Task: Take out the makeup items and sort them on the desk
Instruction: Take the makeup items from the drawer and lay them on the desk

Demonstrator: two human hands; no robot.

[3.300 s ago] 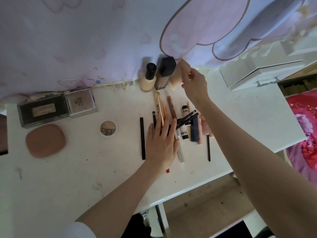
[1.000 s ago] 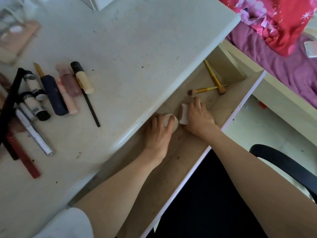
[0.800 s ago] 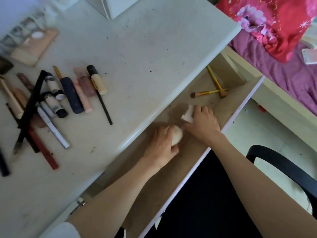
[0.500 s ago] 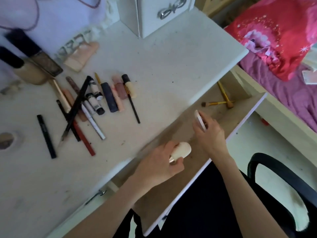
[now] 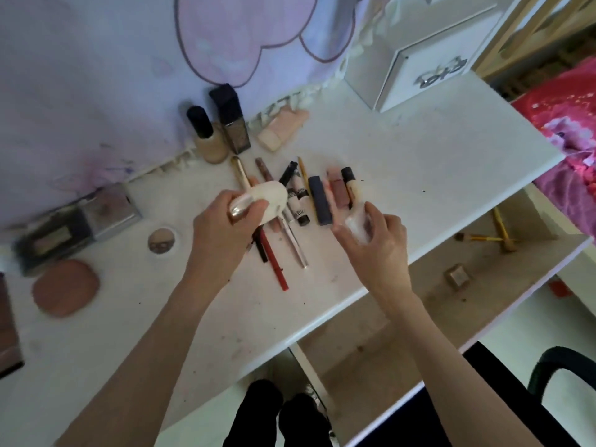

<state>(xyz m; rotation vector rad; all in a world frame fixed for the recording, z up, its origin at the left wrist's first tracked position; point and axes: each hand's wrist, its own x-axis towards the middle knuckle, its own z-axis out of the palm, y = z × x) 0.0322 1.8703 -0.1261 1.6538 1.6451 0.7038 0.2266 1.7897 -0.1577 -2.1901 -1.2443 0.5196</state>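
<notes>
Half a second ago both my hands were low over the open drawer (image 5: 419,304); they have since come up and now sit above the desk (image 5: 435,175), over the row of makeup. Nearest me, the drawer juts out to the right below the desk's near edge, and I see a small gold cube (image 5: 456,276) and two brushes (image 5: 493,233) lying in it, well apart from my hands. My left hand (image 5: 222,230) has its fingers curled round a cream puff brush (image 5: 269,203) with a shiny metal base, held just above the pencils and tubes. My right hand (image 5: 379,240) pinches a small white piece (image 5: 358,225), blurred, so I cannot tell what it is. Under and between my hands lies the row: a red pencil (image 5: 274,259), a silver pen (image 5: 295,243), white tubes (image 5: 298,204), a navy stick (image 5: 319,201), a pink tube (image 5: 338,191). Bare desktop opens to the right of the row as far as the right edge, and also near me on the left. Farther left sit a round pad (image 5: 64,287), a small compact (image 5: 163,241) and palettes (image 5: 77,221). At the far edge stand two bottles (image 5: 219,130), with a pink sponge (image 5: 283,129) beside them and a white box (image 5: 419,59) at far right.
</notes>
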